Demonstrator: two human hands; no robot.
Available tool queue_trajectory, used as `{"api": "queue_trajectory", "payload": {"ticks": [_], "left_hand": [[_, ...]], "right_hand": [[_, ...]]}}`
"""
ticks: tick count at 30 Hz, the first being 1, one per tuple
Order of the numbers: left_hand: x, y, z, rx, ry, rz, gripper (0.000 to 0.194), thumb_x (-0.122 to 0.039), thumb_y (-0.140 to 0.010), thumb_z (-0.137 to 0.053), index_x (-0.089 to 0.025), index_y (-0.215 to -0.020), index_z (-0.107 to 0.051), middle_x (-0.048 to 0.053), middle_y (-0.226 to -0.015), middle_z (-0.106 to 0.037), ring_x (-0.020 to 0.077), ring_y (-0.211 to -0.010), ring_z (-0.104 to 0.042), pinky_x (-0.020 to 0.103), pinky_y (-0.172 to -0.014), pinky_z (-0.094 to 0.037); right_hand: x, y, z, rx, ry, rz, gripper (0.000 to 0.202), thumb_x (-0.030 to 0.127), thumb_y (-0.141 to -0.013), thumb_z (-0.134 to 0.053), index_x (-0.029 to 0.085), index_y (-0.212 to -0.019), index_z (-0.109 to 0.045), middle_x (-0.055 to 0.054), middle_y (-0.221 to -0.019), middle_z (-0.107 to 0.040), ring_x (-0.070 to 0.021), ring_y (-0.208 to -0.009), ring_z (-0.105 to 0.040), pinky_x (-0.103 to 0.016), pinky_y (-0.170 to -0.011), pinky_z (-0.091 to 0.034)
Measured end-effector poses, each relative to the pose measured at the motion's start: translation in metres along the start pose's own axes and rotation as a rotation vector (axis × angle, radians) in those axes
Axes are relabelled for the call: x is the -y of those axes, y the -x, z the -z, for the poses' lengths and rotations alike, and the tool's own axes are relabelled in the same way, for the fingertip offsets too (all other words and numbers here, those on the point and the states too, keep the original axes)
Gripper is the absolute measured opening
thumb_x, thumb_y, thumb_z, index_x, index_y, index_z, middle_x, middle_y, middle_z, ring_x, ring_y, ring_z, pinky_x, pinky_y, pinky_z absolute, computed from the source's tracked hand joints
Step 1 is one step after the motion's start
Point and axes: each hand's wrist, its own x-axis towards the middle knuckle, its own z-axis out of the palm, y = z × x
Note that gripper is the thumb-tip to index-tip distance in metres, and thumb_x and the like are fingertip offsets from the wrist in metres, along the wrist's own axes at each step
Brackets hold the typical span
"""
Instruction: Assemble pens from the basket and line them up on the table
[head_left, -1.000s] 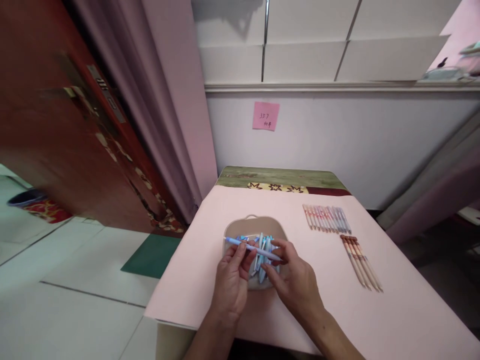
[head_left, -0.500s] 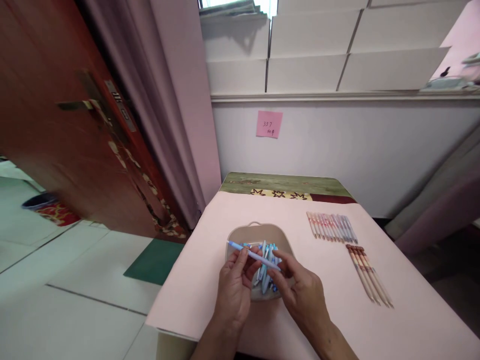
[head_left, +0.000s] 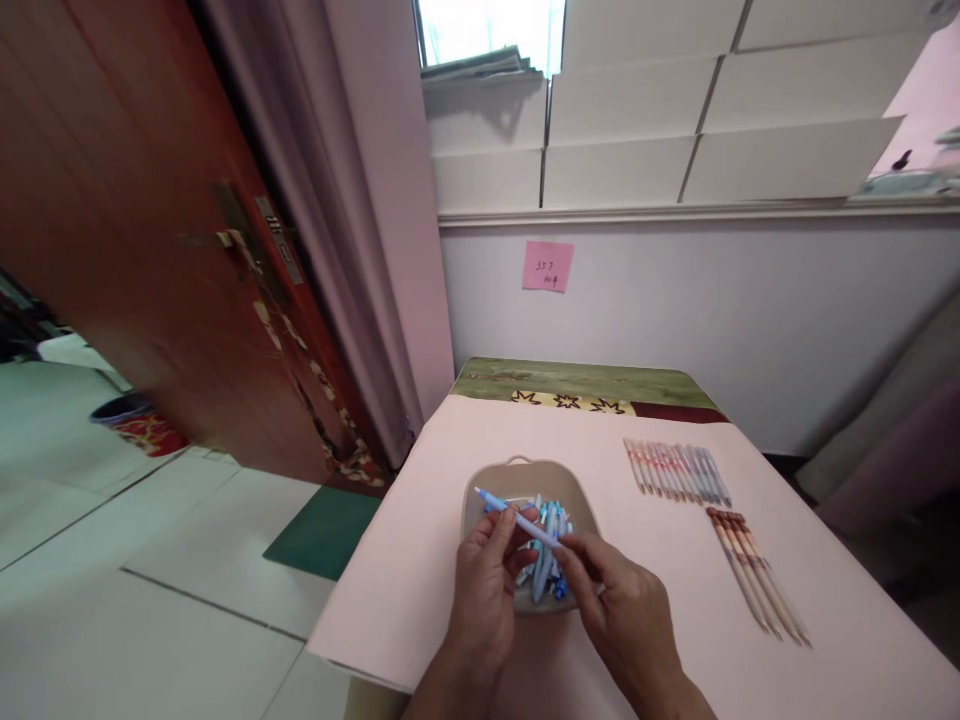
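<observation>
A light blue pen [head_left: 531, 527] is held slantwise over a beige basket [head_left: 480, 478]. My left hand [head_left: 486, 570] pinches it near the middle between thumb and fingers. The fingertips of my right hand [head_left: 619, 590] close on its lower right end. Beneath the pen, several blue and pale turquoise pens [head_left: 546, 560] lie loose in the basket, partly hidden by my hands.
On the pink tabletop [head_left: 405, 590], a row of pink-to-grey pens [head_left: 675, 473] lies to the right. Closer stand out several beige pens with brown tops [head_left: 757, 575], side by side. A pink note [head_left: 547, 267] sticks to the wall behind. Left is a wooden door [head_left: 187, 300].
The camera view has shifted, so everything sits slightly lower and further right. Both hands keep hold of the same pen, with little change in their grip.
</observation>
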Motion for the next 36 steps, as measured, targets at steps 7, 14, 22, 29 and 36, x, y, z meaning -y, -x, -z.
{"api": "queue_trajectory", "payload": {"ticks": [7,14,22,29,36], "left_hand": [[-0.005,0.0,-0.018,0.059,0.063,-0.003,0.024,-0.03,-0.072,-0.076,-0.011,-0.086,-0.068,0.009,-0.087,-0.073,0.015,-0.071,-0.067,0.022,-0.061,-0.054],[-0.007,-0.005,-0.035,0.016,0.214,0.108,0.021,-0.02,-0.065,-0.081,-0.013,-0.079,-0.066,0.007,-0.078,-0.072,0.0149,-0.068,-0.067,0.022,-0.06,-0.053],[-0.003,-0.019,-0.047,-0.043,0.257,0.188,0.009,-0.015,-0.07,-0.076,-0.011,-0.072,-0.068,0.009,-0.072,-0.072,0.0165,-0.063,-0.066,0.025,-0.058,-0.054],[-0.011,-0.031,-0.049,0.005,0.108,0.127,0.02,-0.022,-0.061,-0.083,-0.01,-0.072,-0.07,0.008,-0.075,-0.072,0.0155,-0.065,-0.066,0.023,-0.059,-0.053],[-0.019,-0.046,-0.041,0.031,0.021,0.057,0.02,-0.025,-0.064,-0.082,-0.012,-0.071,-0.07,0.006,-0.071,-0.071,0.0133,-0.062,-0.064,0.022,-0.063,-0.051]], "right_hand": [[0.003,-0.01,0.002,-0.152,-0.009,0.044,0.021,0.037,-0.093,-0.051,0.021,-0.086,-0.063,-0.002,-0.073,-0.068,-0.014,-0.061,-0.064,-0.022,-0.057,-0.044],[-0.003,-0.02,0.005,-0.275,0.022,0.179,0.012,0.026,-0.092,-0.054,0.02,-0.092,-0.064,-0.002,-0.075,-0.069,-0.0142,-0.064,-0.063,-0.025,-0.064,-0.043],[-0.013,-0.03,0.003,-0.283,0.057,0.176,0.012,0.027,-0.092,-0.055,0.02,-0.091,-0.065,-0.001,-0.072,-0.069,-0.0133,-0.059,-0.062,-0.025,-0.063,-0.041],[-0.016,-0.038,0.0,-0.05,0.007,-0.034,0.031,0.037,-0.096,-0.043,0.021,-0.08,-0.065,0.001,-0.061,-0.067,-0.0134,-0.049,-0.063,-0.024,-0.05,-0.036],[-0.014,-0.056,-0.007,0.133,-0.169,-0.157,0.025,0.044,-0.087,-0.057,0.024,-0.099,-0.066,-0.001,-0.079,-0.073,-0.0157,-0.064,-0.068,-0.021,-0.059,-0.047]]}}
